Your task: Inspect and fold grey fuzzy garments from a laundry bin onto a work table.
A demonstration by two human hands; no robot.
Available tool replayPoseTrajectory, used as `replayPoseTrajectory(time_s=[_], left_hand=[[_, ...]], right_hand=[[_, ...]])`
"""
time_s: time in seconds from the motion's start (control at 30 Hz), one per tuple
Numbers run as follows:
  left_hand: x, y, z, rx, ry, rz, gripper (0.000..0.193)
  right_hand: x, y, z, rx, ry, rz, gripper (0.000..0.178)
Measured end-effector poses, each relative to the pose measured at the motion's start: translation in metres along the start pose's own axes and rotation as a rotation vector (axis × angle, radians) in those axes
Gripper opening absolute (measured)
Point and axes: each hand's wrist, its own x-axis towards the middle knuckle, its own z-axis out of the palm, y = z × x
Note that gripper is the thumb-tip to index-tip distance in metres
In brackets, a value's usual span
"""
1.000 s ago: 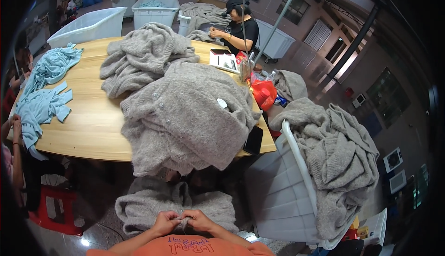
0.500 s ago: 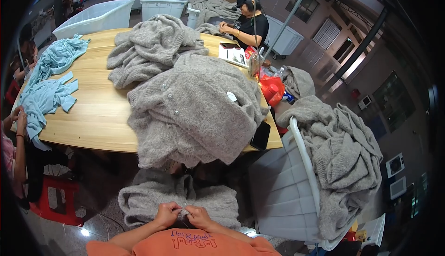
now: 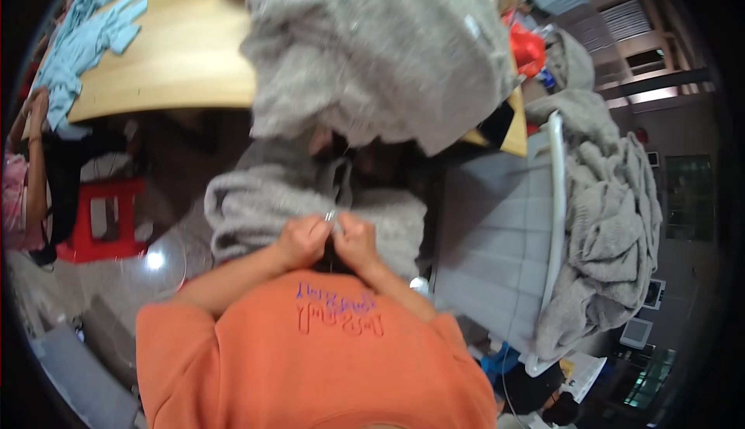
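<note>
A grey knitted garment [image 3: 252,204] lies bunched across my lap, below the table edge. My left hand [image 3: 303,240] and my right hand [image 3: 355,239] meet over its middle, both closed, with fingertips pinched close together on a bit of the knit. Between them glints a small shiny piece [image 3: 330,216], too small and blurred to name. Just beyond, a large heap of grey knitwear [image 3: 380,48] hangs over the near edge of the wooden table [image 3: 186,48].
Right of me stands a grey-white plastic bin [image 3: 497,227], with grey knitwear [image 3: 609,227] draped over its rim. Pale blue garments [image 3: 85,56] lie at the table's left, where another person's hands [image 3: 37,111] work. A red stool [image 3: 105,219] stands at left; a red bag [image 3: 528,48] is far right.
The view has tipped down, so the table and heap sit higher and the far person has left the picture. My hands stay together at the garment; the shiny piece now shows between them.
</note>
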Motion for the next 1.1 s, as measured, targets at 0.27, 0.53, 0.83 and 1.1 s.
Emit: replayPoseTrajectory(time_s=[0.27, 0.53, 0.83, 1.1], left_hand=[[-0.003, -0.006, -0.011, -0.015, -0.097, -0.239, 0.008], [-0.012, -0.016, -0.037, -0.239, -0.211, -0.662, 0.009], [-0.007, -0.002, -0.039, -0.616, -0.356, -0.877, 0.008], [-0.008, -0.007, -0.029, -0.972, -0.289, -1.185, 0.005]], right_hand=[[-0.001, 0.012, -0.010, 0.136, 0.214, 0.018, 0.016], [0.004, 0.000, -0.025, -0.188, -0.117, -0.147, 0.026], [0.002, -0.010, 0.004, 0.188, -0.182, -0.285, 0.004], [-0.001, -0.001, -0.003, 0.156, -0.117, -0.166, 0.010]])
